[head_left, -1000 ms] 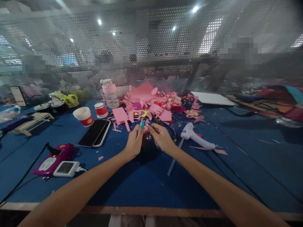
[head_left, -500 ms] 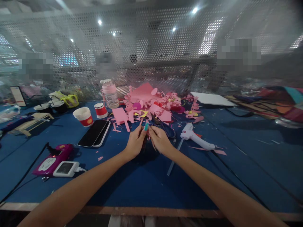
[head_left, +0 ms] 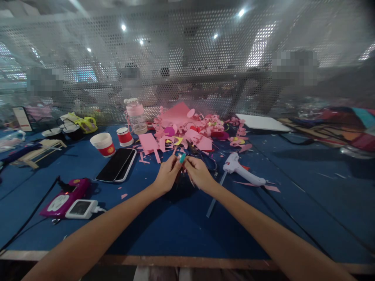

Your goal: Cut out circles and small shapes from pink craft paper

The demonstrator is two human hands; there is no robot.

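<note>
My left hand (head_left: 166, 175) and my right hand (head_left: 200, 173) meet above the blue table, fingers curled and pinched together. A teal tip at my left thumb looks like a long painted nail. A little pink shows between the fingertips, but whatever they hold is too small and covered to make out. Just beyond the hands lies a heap of pink paper pieces (head_left: 178, 117), with cut strips and curls. Dark-handled scissors (head_left: 208, 160) lie partly hidden behind my right hand. To the right is a white glue gun (head_left: 244, 171) with a clear glue stick (head_left: 216, 195) in its back end.
Left of the hands lie a phone (head_left: 115, 166), paper cups (head_left: 103, 144), a red-and-white roll (head_left: 125, 136) and a water bottle (head_left: 136, 117). A purple power strip (head_left: 68, 197) with a white charger (head_left: 82, 209) sits nearer. A white board (head_left: 262, 123) lies at the back right, before a perforated screen.
My hands stay together in nearly the same place. The left thumb with its teal tip has tilted slightly to the right, and the fingertips have shifted a little.
</note>
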